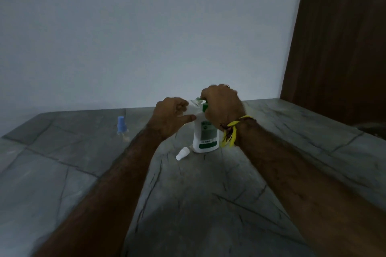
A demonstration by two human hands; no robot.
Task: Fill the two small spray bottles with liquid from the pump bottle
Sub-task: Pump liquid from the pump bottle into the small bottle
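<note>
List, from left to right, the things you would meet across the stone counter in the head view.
Blue-capped spray bottle → left hand holding a small clear bottle → white cap lying on the counter → pump bottle → right hand on its pump → yellow wrist thread.

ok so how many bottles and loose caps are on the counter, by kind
Pump bottle: 1, white with green, under the right hand
Small spray bottles: 2, one with a blue cap, one clear held by the left hand
Loose white cap: 1
Total: 4
</note>
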